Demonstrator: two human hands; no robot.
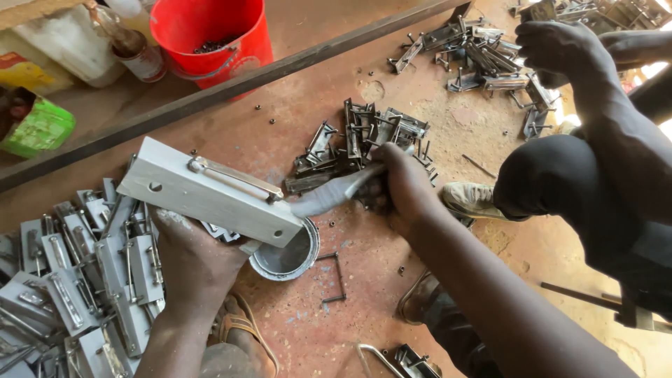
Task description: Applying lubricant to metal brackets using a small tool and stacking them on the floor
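My left hand (189,259) grips a silver-painted latch plate (210,192) from below; my right hand (402,185) is closed round a paint-laden brush (336,192), above the paint tin (287,255).

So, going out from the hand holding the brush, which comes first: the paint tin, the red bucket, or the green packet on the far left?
From the right hand, which grips the brush:
1. Paint tin, just to its lower left, under the grey latch plate.
2. Red bucket, up at the top, beyond the dark metal bar.
3. Green packet, at the far left edge, clearly the farthest.
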